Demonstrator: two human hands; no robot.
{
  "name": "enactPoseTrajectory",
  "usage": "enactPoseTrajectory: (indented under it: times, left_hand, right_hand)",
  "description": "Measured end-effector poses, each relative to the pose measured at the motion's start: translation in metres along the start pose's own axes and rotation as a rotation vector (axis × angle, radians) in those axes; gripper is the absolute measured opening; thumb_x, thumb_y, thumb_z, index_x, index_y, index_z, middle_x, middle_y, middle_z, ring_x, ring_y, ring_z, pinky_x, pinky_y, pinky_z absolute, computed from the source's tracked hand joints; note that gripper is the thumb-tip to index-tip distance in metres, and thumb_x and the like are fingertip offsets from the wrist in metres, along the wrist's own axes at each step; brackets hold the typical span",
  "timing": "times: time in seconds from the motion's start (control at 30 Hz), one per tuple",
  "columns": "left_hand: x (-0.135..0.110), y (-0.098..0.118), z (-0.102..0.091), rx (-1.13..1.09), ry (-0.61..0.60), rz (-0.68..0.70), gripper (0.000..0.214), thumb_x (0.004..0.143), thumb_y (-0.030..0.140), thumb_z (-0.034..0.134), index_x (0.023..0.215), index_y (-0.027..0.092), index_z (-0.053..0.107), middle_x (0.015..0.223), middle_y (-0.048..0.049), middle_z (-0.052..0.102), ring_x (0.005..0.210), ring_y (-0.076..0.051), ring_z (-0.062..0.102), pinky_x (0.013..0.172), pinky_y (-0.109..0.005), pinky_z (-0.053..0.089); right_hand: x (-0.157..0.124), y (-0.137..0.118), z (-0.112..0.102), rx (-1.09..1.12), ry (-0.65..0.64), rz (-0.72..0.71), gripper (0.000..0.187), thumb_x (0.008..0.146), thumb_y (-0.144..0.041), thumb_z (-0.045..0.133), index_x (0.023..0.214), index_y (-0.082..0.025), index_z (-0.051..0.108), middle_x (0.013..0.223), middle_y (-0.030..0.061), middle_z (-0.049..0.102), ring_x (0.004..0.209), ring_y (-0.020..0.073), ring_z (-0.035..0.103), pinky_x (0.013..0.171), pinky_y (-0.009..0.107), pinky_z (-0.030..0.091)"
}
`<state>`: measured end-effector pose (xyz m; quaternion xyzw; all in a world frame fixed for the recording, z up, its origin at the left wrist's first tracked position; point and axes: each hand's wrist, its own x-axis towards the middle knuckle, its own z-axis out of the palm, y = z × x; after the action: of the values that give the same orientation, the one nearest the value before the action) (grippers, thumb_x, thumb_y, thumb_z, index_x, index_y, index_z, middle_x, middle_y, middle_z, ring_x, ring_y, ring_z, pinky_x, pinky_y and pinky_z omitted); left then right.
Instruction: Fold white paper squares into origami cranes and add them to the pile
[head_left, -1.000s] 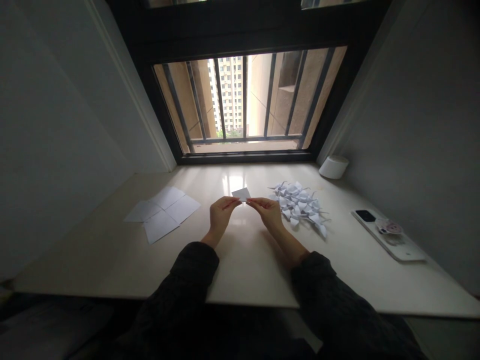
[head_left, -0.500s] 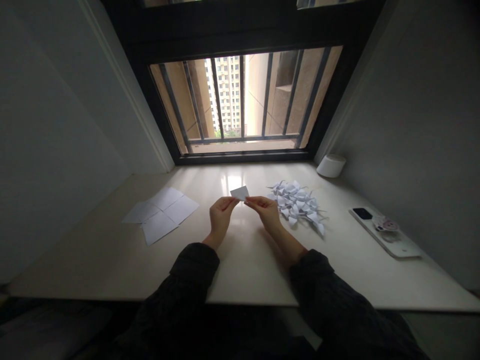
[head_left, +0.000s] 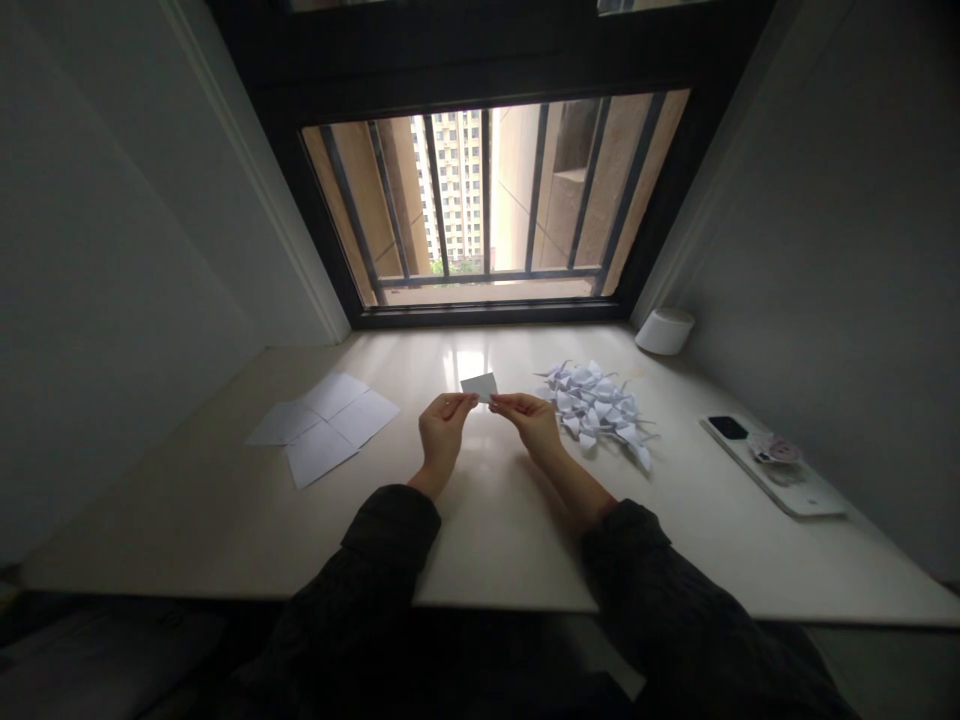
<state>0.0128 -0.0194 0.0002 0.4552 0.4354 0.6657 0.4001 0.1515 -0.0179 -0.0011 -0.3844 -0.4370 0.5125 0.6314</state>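
Paper slip (head_left: pixel 480 386), white and folded, is held just above the pale surface (head_left: pixel 487 540) at centre, its lower edge pinched between thumb and fingertips of the left hand (head_left: pixel 442 432) at its 7 o'clock and of the right hand (head_left: pixel 534 420) at its 5 o'clock. A heap of folded paper figures (head_left: pixel 596 410) lies at 3 o'clock just beside the right hand; flat white sheets (head_left: pixel 324 428) lie at 9 o'clock, well apart from the left hand.

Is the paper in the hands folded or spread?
Likely folded: the small white paper piece, pinched by left hand and right hand, shows as a compact rectangle, smaller than the flat white sheets. No crease visible.
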Motion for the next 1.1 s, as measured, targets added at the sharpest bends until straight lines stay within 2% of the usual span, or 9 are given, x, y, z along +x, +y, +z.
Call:
enactPoseTrajectory:
  times: [0.5,0.7,0.83,0.97,1.1]
  left_hand:
    - [-0.001,0.001,0.001,-0.013,-0.056,-0.001,0.03,0.069,0.034,0.075,0.089,0.016,0.061,0.082,-0.0077,0.073,0.079,-0.021,0.071,0.077,-0.034,0.053]
    - [-0.001,-0.003,0.002,-0.045,-0.015,-0.029,0.033,0.068,0.035,0.075,0.083,0.019,0.051,0.069,-0.0041,0.071,0.072,-0.021,0.071,0.07,-0.031,0.052]
    - [-0.003,-0.003,0.002,-0.053,-0.013,-0.066,0.046,0.069,0.037,0.075,0.101,0.02,0.047,0.068,-0.0025,0.071,0.073,-0.021,0.071,0.074,-0.032,0.052]
    - [-0.005,0.001,0.002,0.019,-0.063,-0.11,0.066,0.066,0.035,0.077,0.122,0.02,0.044,0.078,-0.0057,0.073,0.083,-0.021,0.07,0.084,-0.036,0.05]
    - [-0.005,0.004,0.002,0.044,-0.081,-0.121,0.07,0.062,0.033,0.08,0.123,0.018,0.049,0.08,-0.0069,0.073,0.082,-0.021,0.069,0.083,-0.036,0.05]
  right_hand:
    - [0.0,0.001,-0.001,0.0,0.015,-0.006,0.026,0.057,-0.034,0.081,0.077,-0.02,0.073,0.074,0.0038,0.074,0.071,0.0205,0.07,0.078,0.038,0.055]
    - [0.0,0.003,0.0,0.009,0.025,0.005,0.027,0.055,-0.036,0.082,0.071,-0.02,0.067,0.063,0.0015,0.07,0.065,0.0191,0.068,0.07,0.034,0.054]
    - [0.002,0.005,-0.001,-0.007,0.058,0.009,0.036,0.052,-0.039,0.083,0.061,-0.021,0.054,0.057,-0.001,0.065,0.062,0.0188,0.067,0.059,0.029,0.05]
    - [0.005,0.008,-0.004,-0.044,0.082,0.0,0.042,0.05,-0.043,0.084,0.061,-0.021,0.049,0.056,-0.0021,0.063,0.062,0.0196,0.068,0.058,0.028,0.049]
    - [0.005,0.01,-0.004,-0.043,0.06,-0.013,0.044,0.051,-0.046,0.083,0.063,-0.021,0.048,0.056,-0.0025,0.061,0.064,0.0202,0.068,0.061,0.029,0.05]
